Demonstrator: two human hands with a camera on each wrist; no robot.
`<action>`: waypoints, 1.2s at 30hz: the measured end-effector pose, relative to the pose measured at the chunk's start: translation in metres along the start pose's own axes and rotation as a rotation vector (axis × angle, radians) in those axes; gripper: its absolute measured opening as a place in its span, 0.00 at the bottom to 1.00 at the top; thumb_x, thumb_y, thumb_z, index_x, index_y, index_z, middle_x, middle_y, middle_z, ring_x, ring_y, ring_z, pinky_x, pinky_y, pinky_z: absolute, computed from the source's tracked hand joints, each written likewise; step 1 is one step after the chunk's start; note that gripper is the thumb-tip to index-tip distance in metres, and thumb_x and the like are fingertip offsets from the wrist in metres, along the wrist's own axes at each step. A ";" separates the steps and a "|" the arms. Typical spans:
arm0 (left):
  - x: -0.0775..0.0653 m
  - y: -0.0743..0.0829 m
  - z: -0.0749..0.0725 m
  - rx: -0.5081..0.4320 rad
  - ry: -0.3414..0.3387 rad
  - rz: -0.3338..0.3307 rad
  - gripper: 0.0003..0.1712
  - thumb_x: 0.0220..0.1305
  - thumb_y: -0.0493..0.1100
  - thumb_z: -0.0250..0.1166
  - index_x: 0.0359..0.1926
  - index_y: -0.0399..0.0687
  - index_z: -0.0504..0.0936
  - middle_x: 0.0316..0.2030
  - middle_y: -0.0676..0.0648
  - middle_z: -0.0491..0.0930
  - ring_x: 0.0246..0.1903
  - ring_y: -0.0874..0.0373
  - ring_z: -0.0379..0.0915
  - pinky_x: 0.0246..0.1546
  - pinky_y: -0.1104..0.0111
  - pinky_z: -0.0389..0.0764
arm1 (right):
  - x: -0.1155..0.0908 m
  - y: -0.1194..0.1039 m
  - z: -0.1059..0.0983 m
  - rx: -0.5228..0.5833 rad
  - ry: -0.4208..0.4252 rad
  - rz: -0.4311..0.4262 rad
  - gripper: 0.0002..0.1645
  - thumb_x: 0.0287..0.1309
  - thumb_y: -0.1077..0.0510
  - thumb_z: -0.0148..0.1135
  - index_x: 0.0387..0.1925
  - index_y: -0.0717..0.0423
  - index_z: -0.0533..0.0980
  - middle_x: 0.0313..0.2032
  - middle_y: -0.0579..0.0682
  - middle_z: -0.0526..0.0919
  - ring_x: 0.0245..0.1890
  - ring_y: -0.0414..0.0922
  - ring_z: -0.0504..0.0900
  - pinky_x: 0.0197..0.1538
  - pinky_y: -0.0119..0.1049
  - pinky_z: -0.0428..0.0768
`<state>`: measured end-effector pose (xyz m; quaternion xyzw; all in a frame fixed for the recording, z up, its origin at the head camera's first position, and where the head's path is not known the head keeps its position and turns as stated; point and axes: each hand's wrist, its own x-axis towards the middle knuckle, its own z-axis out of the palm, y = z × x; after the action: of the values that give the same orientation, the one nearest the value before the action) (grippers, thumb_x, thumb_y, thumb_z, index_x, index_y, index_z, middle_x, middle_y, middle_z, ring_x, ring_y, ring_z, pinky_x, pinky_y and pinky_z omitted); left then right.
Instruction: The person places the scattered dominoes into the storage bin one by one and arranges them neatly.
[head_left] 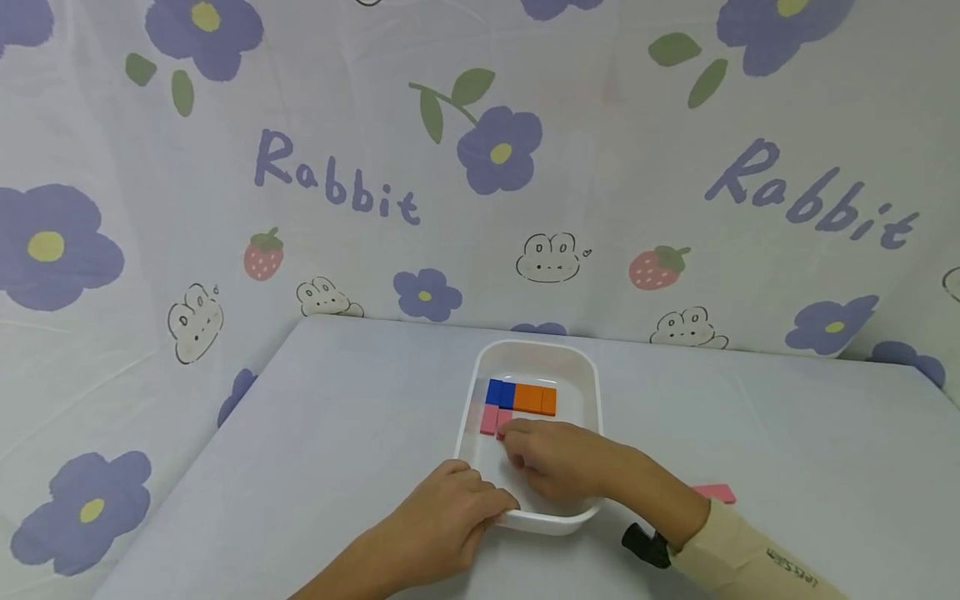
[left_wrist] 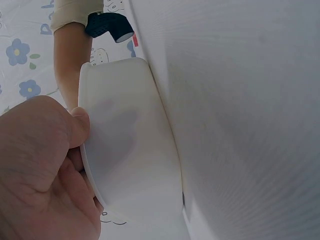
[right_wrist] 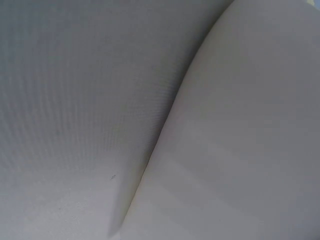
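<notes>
A white plastic tray (head_left: 597, 392) stands on the table, with blue tiles (head_left: 501, 393) and orange tiles (head_left: 535, 399) in a row at its far end. One pink tile (head_left: 488, 419) lies just in front of the blue ones. Beside it, a second pink tile (head_left: 505, 422) is pinched at the fingertips of my right hand (head_left: 562, 458), which reaches in over the tray's right side. My left hand (head_left: 442, 517) grips the tray's near left corner, thumb on the rim in the left wrist view. In the right wrist view only the tray's outer wall (right_wrist: 240, 130) shows, the hand itself out of sight.
Another pink piece (head_left: 716, 492) lies on the white table (head_left: 360, 400) right of the tray, partly hidden by the right forearm. A black wrist device (head_left: 647, 546) sits at the right sleeve. Behind the table hangs a patterned cloth (head_left: 600, 167).
</notes>
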<state>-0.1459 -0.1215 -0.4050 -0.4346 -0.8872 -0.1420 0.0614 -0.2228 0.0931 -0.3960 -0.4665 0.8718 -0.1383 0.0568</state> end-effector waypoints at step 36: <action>0.000 -0.001 0.002 0.021 0.016 0.009 0.07 0.70 0.40 0.62 0.45 0.54 0.84 0.34 0.59 0.83 0.34 0.65 0.72 0.51 0.69 0.69 | -0.003 0.004 0.005 -0.041 0.026 -0.029 0.11 0.58 0.67 0.64 0.43 0.53 0.77 0.50 0.47 0.80 0.49 0.45 0.78 0.58 0.39 0.77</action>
<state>-0.1464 -0.1217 -0.4073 -0.4365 -0.8863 -0.1359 0.0737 -0.2231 0.0962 -0.4016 -0.4784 0.8682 -0.1272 0.0338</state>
